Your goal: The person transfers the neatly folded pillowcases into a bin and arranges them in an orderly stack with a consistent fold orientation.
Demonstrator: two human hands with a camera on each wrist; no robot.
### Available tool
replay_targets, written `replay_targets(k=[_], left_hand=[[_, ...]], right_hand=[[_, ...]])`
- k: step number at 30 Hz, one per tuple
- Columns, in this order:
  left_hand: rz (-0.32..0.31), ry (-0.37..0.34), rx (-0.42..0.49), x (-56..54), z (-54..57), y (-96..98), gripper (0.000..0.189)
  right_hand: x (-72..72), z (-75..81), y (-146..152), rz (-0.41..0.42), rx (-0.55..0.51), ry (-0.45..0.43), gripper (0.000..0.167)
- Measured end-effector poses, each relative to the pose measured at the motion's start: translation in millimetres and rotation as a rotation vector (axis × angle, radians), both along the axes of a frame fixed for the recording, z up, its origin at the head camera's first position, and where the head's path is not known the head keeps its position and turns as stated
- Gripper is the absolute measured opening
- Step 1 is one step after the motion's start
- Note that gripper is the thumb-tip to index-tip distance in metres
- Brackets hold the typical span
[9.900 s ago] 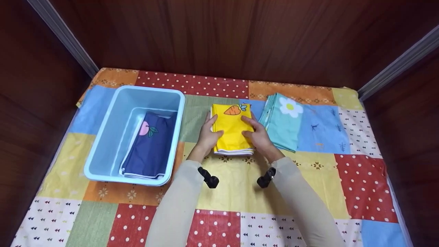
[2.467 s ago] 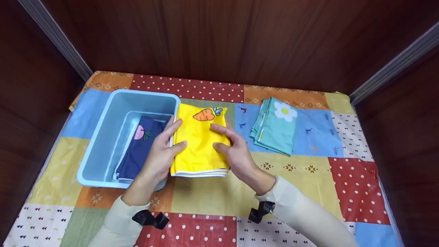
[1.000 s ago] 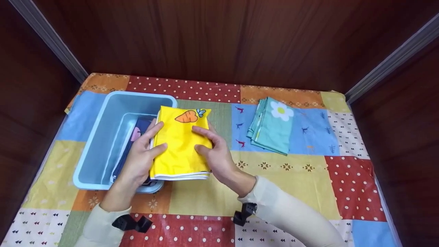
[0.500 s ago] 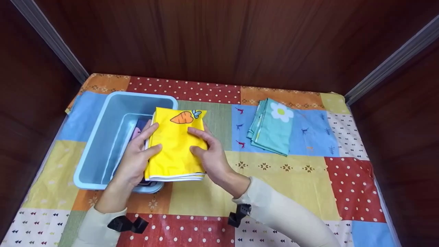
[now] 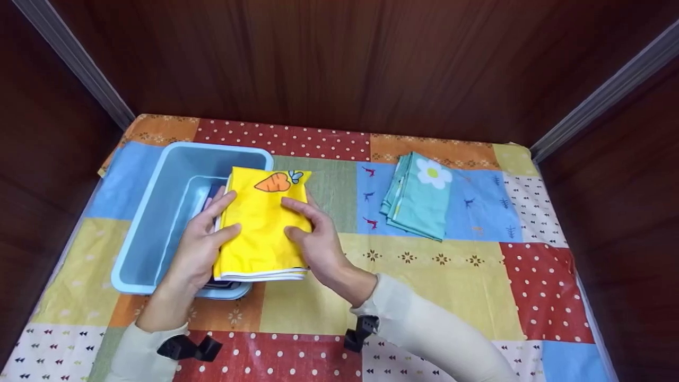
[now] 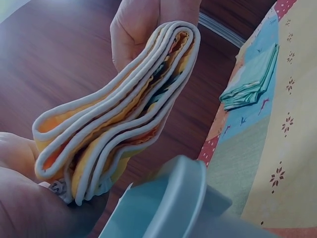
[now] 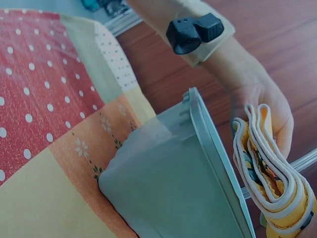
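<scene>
A folded yellow cloth (image 5: 262, 228) with a carrot print and white edging is held off the table between both hands. My left hand (image 5: 197, 244) grips its left side, thumb on top and the other fingers mostly underneath. On its right side my right hand (image 5: 321, 241) grips it, thumb and forefinger on top. The cloth hangs over the right rim of the light blue tub (image 5: 223, 148). Inside the tub lies a folded navy cloth (image 5: 214, 191), mostly hidden by the left hand and yellow cloth. Stacked, white-edged folds (image 6: 114, 116) show in the left wrist view.
A folded teal cloth (image 5: 424, 199) with a white flower lies on the right of the patchwork tablecloth (image 5: 435, 297). Dark wooden panels (image 5: 329, 63) stand at the back and both sides. The tub's outer wall (image 7: 163, 173) fills the middle of the right wrist view.
Both hands have lifted the yellow cloth and carried it left, from the tablecloth to over the tub's right rim. The navy cloth is now more covered. The teal cloth stays put.
</scene>
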State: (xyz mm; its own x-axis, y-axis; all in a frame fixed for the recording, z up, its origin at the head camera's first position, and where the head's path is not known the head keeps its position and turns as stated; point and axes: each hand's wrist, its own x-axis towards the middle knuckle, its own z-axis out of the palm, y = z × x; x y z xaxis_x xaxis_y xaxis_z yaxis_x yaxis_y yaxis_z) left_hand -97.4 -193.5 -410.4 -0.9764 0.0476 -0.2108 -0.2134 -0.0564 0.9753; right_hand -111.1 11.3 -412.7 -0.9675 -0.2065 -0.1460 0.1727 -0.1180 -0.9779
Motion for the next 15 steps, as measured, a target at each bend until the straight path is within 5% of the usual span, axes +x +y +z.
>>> replay_targets(k=[15], left_hand=[[-0.008,-0.002,0.013,-0.3,-2.1,-13.2,0.064]], right_hand=[[-0.5,-4.9,-13.3,-0.008,-0.011,-0.002,0.049]])
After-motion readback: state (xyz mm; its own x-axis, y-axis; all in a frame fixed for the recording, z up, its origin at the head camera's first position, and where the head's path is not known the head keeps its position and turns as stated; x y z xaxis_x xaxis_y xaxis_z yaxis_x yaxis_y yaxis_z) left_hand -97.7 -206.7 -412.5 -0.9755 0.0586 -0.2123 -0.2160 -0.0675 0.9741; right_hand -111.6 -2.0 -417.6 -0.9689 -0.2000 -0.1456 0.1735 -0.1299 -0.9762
